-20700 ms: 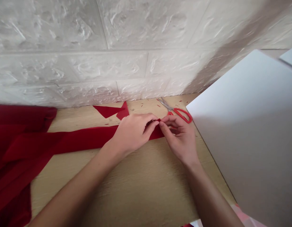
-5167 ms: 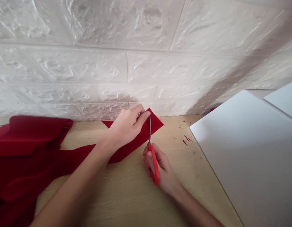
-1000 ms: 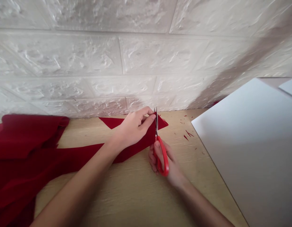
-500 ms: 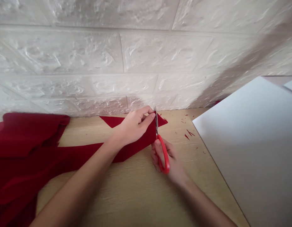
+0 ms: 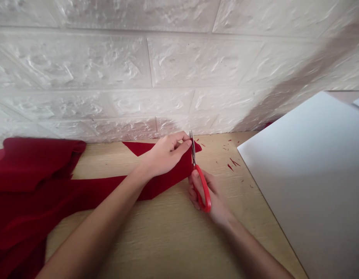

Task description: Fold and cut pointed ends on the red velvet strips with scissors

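Note:
Dark red cloth [image 5: 164, 184] stretches across the wooden table from the left to the middle. My left hand [image 5: 169, 153] pinches its upper right edge between thumb and fingers. Red-handled scissors [image 5: 205, 188] are gripped in my right hand [image 5: 206, 193], just right of and below the left one. Their narrow metal blades point away from me and lie at the cloth's edge, close to my left fingertips. A small red tip of cloth [image 5: 198, 147] shows right of the blades. Another red point of cloth [image 5: 135, 147] lies behind my left wrist.
Folded red cloth [image 5: 40, 161] is heaped on the left of the wooden table [image 5: 167, 240]. A white brick-patterned wall [image 5: 179, 62] rises behind. On the right lies a large white board [image 5: 307, 166]. Small red scraps [image 5: 233, 162] are scattered beside it.
My right hand and the scissors have shifted slightly to the right. The bit of red cloth right of the blades looks smaller. My left hand keeps its pinch.

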Demonstrator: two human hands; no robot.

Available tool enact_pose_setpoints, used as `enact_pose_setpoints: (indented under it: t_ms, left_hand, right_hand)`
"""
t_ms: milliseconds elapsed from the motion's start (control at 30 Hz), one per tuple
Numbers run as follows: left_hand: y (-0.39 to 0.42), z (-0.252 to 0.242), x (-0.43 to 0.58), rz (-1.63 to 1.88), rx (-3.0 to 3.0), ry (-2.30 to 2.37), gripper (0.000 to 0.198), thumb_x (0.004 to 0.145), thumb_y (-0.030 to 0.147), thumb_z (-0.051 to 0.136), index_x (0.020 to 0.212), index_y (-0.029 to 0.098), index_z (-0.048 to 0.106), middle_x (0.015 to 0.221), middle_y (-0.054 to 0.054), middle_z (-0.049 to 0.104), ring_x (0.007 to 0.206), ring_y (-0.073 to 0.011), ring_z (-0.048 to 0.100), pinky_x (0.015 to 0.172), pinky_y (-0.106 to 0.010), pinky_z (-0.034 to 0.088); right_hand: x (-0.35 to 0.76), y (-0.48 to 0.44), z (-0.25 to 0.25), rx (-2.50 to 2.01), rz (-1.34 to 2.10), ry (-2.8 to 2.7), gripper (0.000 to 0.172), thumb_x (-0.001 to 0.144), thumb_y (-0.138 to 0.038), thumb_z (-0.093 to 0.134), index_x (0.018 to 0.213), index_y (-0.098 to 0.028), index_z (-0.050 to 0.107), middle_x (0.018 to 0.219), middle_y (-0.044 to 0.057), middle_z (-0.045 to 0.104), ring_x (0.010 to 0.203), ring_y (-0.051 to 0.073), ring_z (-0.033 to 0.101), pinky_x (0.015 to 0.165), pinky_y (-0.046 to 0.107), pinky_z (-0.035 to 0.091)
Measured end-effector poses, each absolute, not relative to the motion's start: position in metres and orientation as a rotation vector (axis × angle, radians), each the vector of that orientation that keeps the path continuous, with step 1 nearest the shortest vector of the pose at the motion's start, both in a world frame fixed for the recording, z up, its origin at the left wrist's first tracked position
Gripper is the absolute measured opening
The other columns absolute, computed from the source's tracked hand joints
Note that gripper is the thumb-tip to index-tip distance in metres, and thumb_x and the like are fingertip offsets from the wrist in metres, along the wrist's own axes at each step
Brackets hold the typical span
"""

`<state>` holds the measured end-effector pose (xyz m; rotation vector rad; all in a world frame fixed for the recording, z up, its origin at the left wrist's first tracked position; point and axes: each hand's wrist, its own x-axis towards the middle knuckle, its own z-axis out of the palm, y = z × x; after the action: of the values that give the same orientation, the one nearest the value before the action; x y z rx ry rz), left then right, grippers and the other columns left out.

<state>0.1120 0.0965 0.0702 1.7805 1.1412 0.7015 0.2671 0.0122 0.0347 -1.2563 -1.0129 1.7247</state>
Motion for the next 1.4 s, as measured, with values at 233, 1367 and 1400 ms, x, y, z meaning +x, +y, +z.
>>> enact_pose_setpoints:
  t_ms: [233,1367,1400]
  left_hand:
    - [0.098,0.067,0.108,0.679,1.746,1.115,0.027,0.102,0.039,0.046,0.087,0.021,0.059,0.069,0.004,0.050,0.058,-0.0107,0.039,0.056,-0.027,0.032]
    - [0.048,0.108,0.056,0.168,2.314,1.507,0.047,0.105,0.043,0.028,0.123,0.021,0.066,0.129,-0.010,0.068,0.119,-0.0304,0.062,0.107,-0.053,0.046]
    - [0.039,0.107,0.044,0.132,2.345,1.561,0.047,0.104,0.044,0.030,0.121,0.021,0.067,0.128,-0.010,0.069,0.120,-0.0316,0.061,0.106,-0.055,0.047]
  right_hand:
    - [0.267,0.011,0.032,-1.329,1.701,-1.081,0.055,0.085,-0.077,0.062,0.075,-0.026,0.043,0.040,-0.010,0.041,0.031,0.009,0.033,0.030,0.021,0.025]
    - [0.341,0.035,0.051,-2.516,0.142,-1.816,0.039,0.105,-0.036,0.044,0.127,-0.014,0.068,0.126,0.018,0.068,0.118,0.032,0.064,0.076,0.036,0.046]
    - [0.340,0.035,0.052,-2.538,0.135,-1.825,0.039,0.106,-0.036,0.043,0.127,-0.014,0.068,0.126,0.018,0.068,0.119,0.032,0.063,0.076,0.036,0.046]
